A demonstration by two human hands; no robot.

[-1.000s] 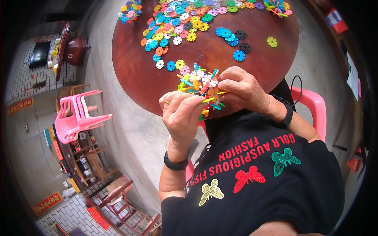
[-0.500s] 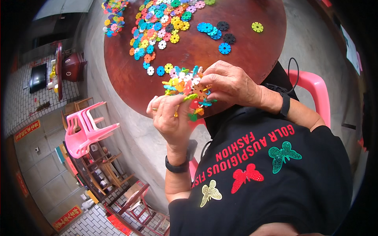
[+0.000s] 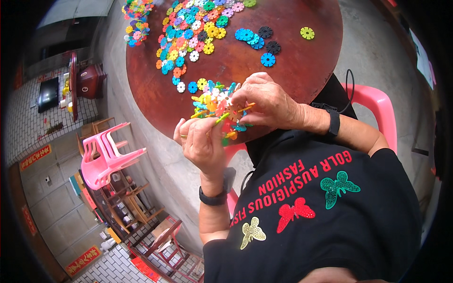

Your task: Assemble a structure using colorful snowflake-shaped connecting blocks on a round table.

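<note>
Round table (image 3: pixel 292 80), upper centre. Right hand (image 3: pixel 273 101), mid-frame, grips disc cluster (image 3: pixel 220 104) by its right side, over table's lower edge; left hand (image 3: pixel 200 144) pinches yellow-green disc (image 3: pixel 223 118). Best, I judge: cluster steady, disc edge-on, gentle push.

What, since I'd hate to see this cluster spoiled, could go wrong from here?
The left hand pinches a green disc; pressing it might loosen others, as the cluster is tightly crowded.
The cluster is close to the near edge of the table, so a dropped disc could reach the floor.
A loose blue disc lies near the cluster and might get knocked.
</note>
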